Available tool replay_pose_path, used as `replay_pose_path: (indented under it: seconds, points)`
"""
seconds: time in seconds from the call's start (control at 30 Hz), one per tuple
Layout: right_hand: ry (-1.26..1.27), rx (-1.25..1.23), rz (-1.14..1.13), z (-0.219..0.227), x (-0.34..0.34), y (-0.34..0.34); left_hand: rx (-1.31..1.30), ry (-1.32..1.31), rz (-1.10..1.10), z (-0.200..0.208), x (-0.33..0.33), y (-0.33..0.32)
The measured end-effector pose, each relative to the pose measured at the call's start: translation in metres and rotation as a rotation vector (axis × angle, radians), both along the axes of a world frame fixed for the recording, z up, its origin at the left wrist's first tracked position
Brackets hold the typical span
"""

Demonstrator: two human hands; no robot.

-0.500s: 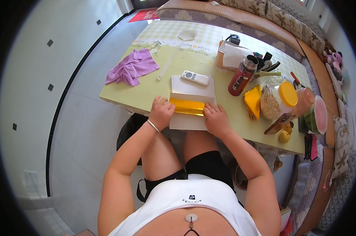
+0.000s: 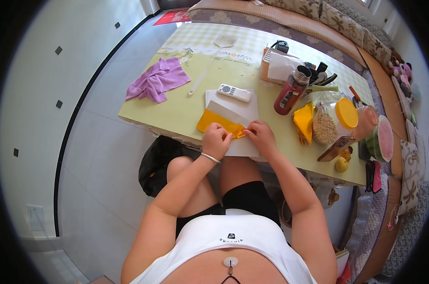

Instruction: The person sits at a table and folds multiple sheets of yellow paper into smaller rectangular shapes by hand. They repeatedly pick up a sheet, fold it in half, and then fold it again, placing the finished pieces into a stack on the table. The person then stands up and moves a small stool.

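Observation:
A sheet of gold foil paper [image 2: 207, 120] with a pale reverse side lies slanted at the near edge of the table, partly folded, its right end bunched between my hands. My left hand [image 2: 216, 141], with a bracelet at the wrist, is closed on the foil's lower edge. Fingers bent in a pinch, my right hand [image 2: 261, 137] holds the foil's right end. White paper [image 2: 243, 150] lies beneath, and a white remote control [image 2: 234, 93] rests on its far part.
A purple cloth [image 2: 158, 80] and a long-handled spatula [image 2: 206, 73] lie left. To the right stand a red flask [image 2: 291, 92], folded gold papers [image 2: 303, 122], a yellow-lidded jar [image 2: 325, 127], a propped phone [image 2: 336, 148], a pear [image 2: 341, 164] and cut watermelon [image 2: 384, 138].
My left hand has moved right, close to my right hand. The foil strip, level before, now slants, and its right end is bunched.

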State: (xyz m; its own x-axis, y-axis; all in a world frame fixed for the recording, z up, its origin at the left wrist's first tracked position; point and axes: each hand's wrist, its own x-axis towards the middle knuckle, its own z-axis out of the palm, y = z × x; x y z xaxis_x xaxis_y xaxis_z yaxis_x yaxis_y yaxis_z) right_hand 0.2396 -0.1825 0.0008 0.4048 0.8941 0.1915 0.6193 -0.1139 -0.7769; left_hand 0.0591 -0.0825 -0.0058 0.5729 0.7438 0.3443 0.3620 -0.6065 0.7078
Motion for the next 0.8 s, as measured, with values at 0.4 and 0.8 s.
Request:
replay_pose_path:
  seconds: [0.4, 0.8]
  points:
    - [-0.588, 0.157, -0.127, 0.004, -0.028, 0.008, 0.116, 0.144, 0.069, 0.005, 0.010, 0.008]
    - [-0.586, -0.103, 0.229, -0.009, -0.059, -0.009, 0.226, 0.155, -0.046, 0.006, -0.004, 0.011]
